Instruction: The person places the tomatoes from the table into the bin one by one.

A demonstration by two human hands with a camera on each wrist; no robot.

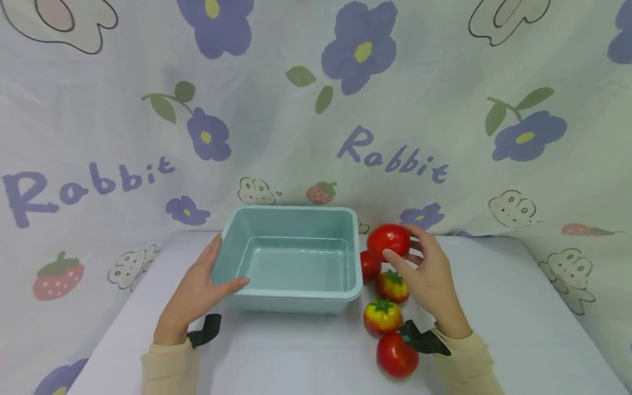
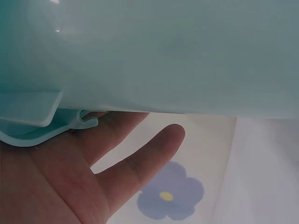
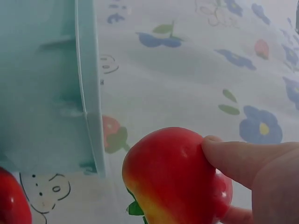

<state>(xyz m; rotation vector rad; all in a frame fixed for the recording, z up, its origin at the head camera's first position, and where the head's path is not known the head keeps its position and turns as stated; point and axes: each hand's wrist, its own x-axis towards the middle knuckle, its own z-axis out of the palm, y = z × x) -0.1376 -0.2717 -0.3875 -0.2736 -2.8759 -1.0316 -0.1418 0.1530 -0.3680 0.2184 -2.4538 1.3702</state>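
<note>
A light-blue plastic basin (image 1: 296,293) stands on the table with nothing in it. My left hand (image 1: 197,291) holds its left front corner, the thumb lying over the rim and the fingers along the outer left side. In the left wrist view, two fingers (image 2: 140,170) stretch out below the basin's wall (image 2: 187,56). Between thumb and fingers, my right hand (image 1: 428,274) grips a red tomato (image 1: 387,241), just right of the basin's far right corner. The right wrist view shows this tomato (image 3: 175,172) with a yellow patch and a green stem at its lower side.
Several more tomatoes line the basin's right side: a red one (image 1: 370,267) close to its wall, two yellow-red ones with green tops (image 1: 392,286), (image 1: 383,316), and a red one (image 1: 397,356) nearest me. A patterned cloth (image 1: 296,137) hangs behind the white table (image 1: 286,356).
</note>
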